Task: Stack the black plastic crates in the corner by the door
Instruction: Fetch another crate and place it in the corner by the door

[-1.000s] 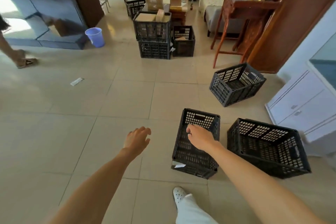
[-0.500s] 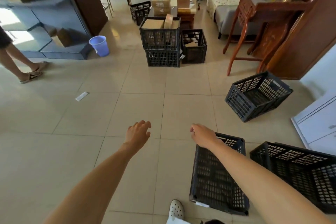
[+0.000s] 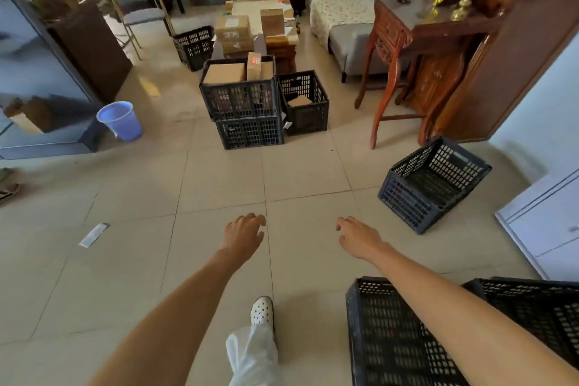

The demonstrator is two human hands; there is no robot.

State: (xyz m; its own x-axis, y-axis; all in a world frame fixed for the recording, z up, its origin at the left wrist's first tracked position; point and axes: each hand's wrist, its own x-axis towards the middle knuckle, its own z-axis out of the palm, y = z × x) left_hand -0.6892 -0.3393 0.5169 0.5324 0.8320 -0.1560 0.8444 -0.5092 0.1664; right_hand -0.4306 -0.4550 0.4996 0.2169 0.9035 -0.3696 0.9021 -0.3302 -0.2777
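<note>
Several black plastic crates stand on the tiled floor. An empty crate (image 3: 385, 335) lies at the bottom right under my right forearm, with another (image 3: 539, 310) beside it. A third empty crate (image 3: 432, 185) sits tilted at mid right. Farther off, two stacked crates (image 3: 241, 103) hold cardboard boxes, with a single crate (image 3: 305, 103) to their right and one more (image 3: 194, 45) behind. My left hand (image 3: 244, 233) and right hand (image 3: 357, 236) reach forward over bare floor, fingers relaxed, holding nothing.
A blue bucket (image 3: 120, 121) stands left by a dark glossy cabinet (image 3: 37, 78). A carved wooden table (image 3: 407, 50) and tall wooden cabinet (image 3: 517, 50) line the right, with a white cabinet (image 3: 545, 222) nearer. A paper strip (image 3: 92, 234) lies on the floor. My white shoe (image 3: 262, 312) steps forward.
My right hand has left the near crate's rim. The view has moved forward, so the near crates slid to the bottom right and the stacked crates are closer. The other person has left the view.
</note>
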